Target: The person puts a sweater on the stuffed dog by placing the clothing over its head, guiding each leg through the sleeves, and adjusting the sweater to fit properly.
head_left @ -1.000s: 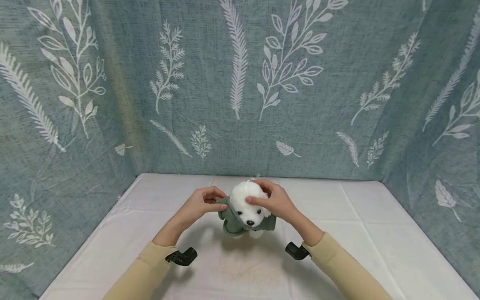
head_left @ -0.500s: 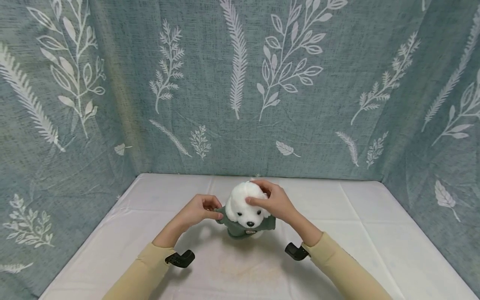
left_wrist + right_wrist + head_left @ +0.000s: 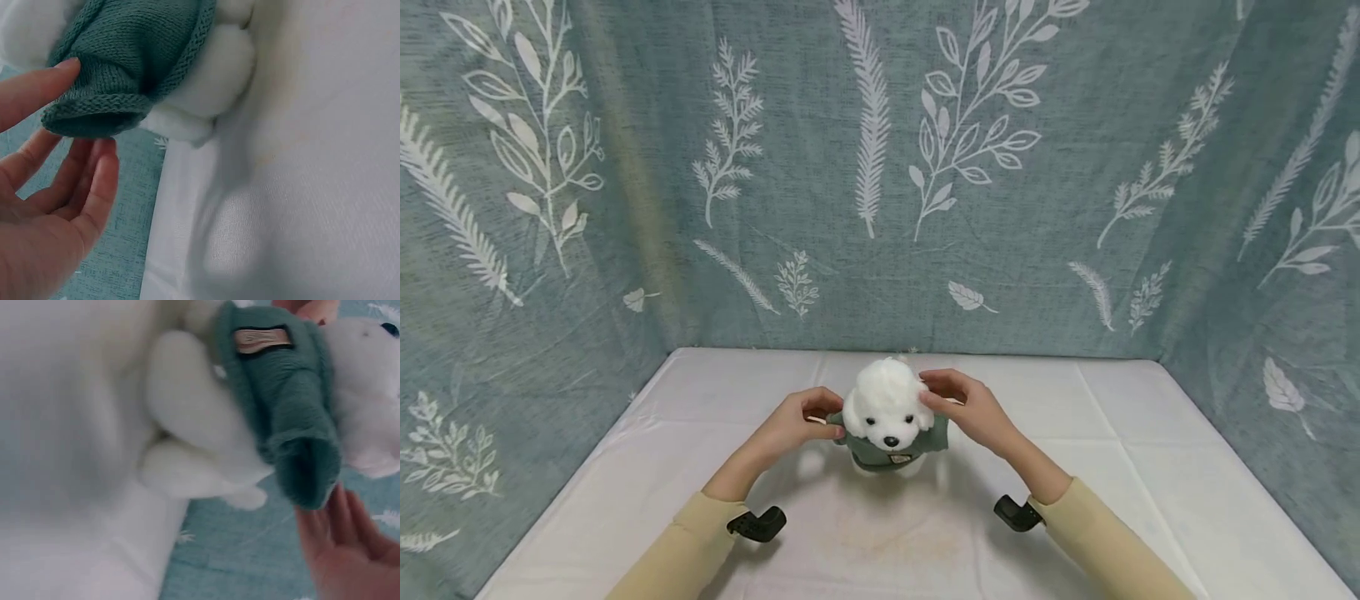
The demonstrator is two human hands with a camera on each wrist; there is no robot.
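A white plush dog point(image 3: 886, 390) sits on the table facing the head camera, dressed in a green knitted sweater point(image 3: 872, 455). My left hand point(image 3: 795, 427) pinches the sweater's sleeve point(image 3: 97, 115), thumb on top and fingers beneath its rolled cuff. On the other side, my right hand point(image 3: 976, 410) is beside the dog's head with fingers spread and loosely bent. In the right wrist view its fingers reach behind the other sleeve point(image 3: 306, 440), whose opening faces the camera. A small patch point(image 3: 264, 340) shows on the sweater's front. Both white hind legs point(image 3: 184, 390) rest near the cloth.
White cloth point(image 3: 1075, 467) covers the table. A blue-green curtain point(image 3: 820, 167) with white leaf prints hangs behind it and along both sides. Black wrist cameras point(image 3: 757, 524) sit on both wrists, below the beige sleeves' cuffs.
The right hand has let go of the dog's head and moved slightly right. The dog has straightened and shifted a little left, while the left hand lowered slightly, still on the sweater sleeve.
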